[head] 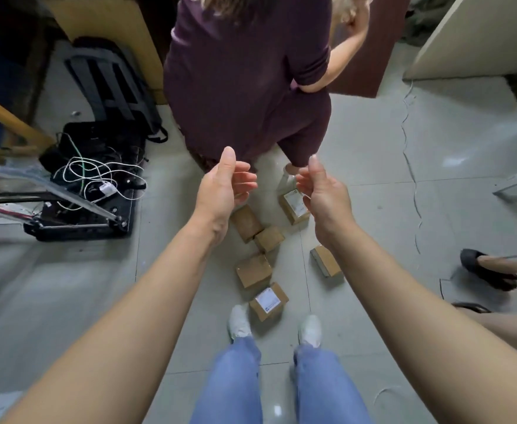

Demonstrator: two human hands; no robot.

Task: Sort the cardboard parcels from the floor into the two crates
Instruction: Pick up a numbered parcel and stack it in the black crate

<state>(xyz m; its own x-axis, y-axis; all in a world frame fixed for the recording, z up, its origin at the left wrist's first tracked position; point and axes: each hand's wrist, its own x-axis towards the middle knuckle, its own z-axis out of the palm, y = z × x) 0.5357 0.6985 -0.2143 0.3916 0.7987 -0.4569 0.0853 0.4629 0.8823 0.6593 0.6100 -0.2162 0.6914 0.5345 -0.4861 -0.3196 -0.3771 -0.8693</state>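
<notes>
Hands: the left hand (223, 191) and the right hand (321, 191) are both held out in the air, fingers loosely curled, thumbs up, holding nothing.
Parcels: six cardboard parcels (254, 270) lie scattered mid-floor (373, 209), none lifted, the nearest just beside the wearer's left shoe (239, 323).
Risk: a step forward could kick that nearest parcel. A person in purple (245, 87) stands just beyond the far parcels, so bending to reach could bump them.
Risk, left: loose cables (95, 175) could snag a foot.
Hidden: the crates are not in view. The right hand covers part of the far labelled parcel (292, 206), and the label print is unreadable.
</notes>
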